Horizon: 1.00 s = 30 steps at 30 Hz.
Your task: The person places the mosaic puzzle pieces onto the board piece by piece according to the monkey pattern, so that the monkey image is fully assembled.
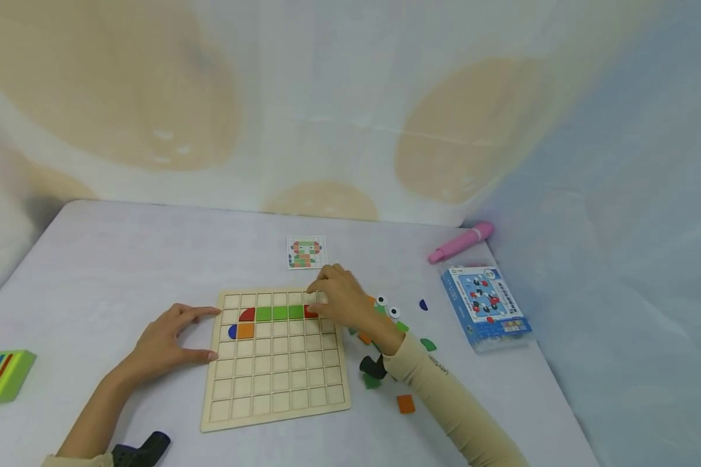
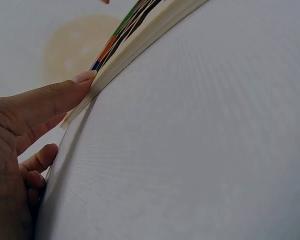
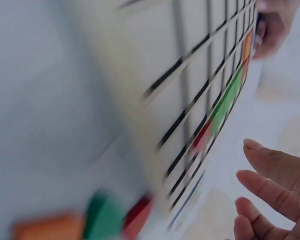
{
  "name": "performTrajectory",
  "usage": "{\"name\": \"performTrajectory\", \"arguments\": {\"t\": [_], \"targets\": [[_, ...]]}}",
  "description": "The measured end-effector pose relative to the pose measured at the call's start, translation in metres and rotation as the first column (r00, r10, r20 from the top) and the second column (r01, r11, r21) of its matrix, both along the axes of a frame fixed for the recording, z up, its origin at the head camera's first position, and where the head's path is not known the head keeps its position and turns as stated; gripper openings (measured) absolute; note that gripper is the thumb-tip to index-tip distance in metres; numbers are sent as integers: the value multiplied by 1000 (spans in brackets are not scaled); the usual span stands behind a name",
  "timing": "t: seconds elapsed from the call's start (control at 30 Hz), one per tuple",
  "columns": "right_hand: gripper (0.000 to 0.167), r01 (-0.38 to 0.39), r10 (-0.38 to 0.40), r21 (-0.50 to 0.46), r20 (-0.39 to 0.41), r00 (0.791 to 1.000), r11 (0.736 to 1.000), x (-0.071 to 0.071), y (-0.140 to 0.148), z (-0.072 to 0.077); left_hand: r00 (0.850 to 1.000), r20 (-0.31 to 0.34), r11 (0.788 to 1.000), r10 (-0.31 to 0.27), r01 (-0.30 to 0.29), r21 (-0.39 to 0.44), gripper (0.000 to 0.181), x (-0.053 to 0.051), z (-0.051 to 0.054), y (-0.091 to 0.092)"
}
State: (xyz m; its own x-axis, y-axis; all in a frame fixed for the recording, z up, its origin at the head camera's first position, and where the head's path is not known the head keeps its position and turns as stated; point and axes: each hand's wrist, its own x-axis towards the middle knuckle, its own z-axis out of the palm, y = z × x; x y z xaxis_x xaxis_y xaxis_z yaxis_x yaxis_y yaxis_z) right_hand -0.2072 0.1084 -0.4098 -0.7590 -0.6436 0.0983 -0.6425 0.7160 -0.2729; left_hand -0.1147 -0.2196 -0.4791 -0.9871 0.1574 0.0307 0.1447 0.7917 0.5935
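A wooden grid board (image 1: 276,423) lies on the table. One row holds a red quarter-round piece (image 1: 247,315), several green squares (image 1: 280,313) and a red piece (image 1: 310,312) at the right. Below sit a blue half-round piece (image 1: 232,332) and an orange square (image 1: 245,331). My left hand (image 1: 162,344) touches the board's left edge with thumb and index finger, spread apart; the thumb rests against the edge in the left wrist view. Over the board's upper right, my right hand (image 1: 344,299) hovers by the red piece. Its fingers (image 3: 270,192) are apart with nothing between them in the right wrist view.
A picture card (image 1: 306,253) lies beyond the board. Loose pieces lie right of it, among them an orange square (image 1: 405,404) and a green quarter-round (image 1: 428,344). Farther right are a blue box (image 1: 486,305) and a pink pen-like object (image 1: 461,243). A green block (image 1: 6,376) sits left.
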Motion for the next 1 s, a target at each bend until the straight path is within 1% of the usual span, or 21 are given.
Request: {"name": "performTrajectory", "arguments": {"t": [0.1,0.23,0.33,0.4,0.47,0.63,0.73,0.8,0.87,1.0], "targets": [[28,96,-97,-22,-18,995,995,-11,34,-4,1000,-8,1000,-3,3,-3,80,-1,-1,-1],[26,221,-222,-14,-40,974,975,-19,72,-8,1000,-13,1000,-8,8,1,80,-1,-1,-1],[27,290,-290,12,-7,957,957,-20,92,-9,1000,-14,1000,-10,10,4,80,-1,-2,-1],[28,319,-320,37,14,947,947,-20,100,-9,1000,-18,1000,-12,12,5,80,-1,-1,0],[29,339,-341,66,29,940,939,-20,106,-10,1000,-21,1000,-12,12,4,80,-1,-1,0],[30,375,-380,125,16,925,918,-18,111,-15,1000,-26,1000,-14,14,4,80,-1,0,-1],[28,396,-401,135,14,916,908,-17,110,-18,1000,-26,1000,-15,15,7,80,0,0,0],[26,401,-406,133,14,914,906,-16,110,-19,1000,-24,1000,-15,15,8,80,0,0,0],[24,392,-396,121,7,918,912,-16,109,-20,1000,-23,1000,-15,15,10,80,0,0,0],[23,339,-338,93,-28,941,936,-15,109,-22,1000,-22,1000,-13,13,11,79,-1,1,0]]}}
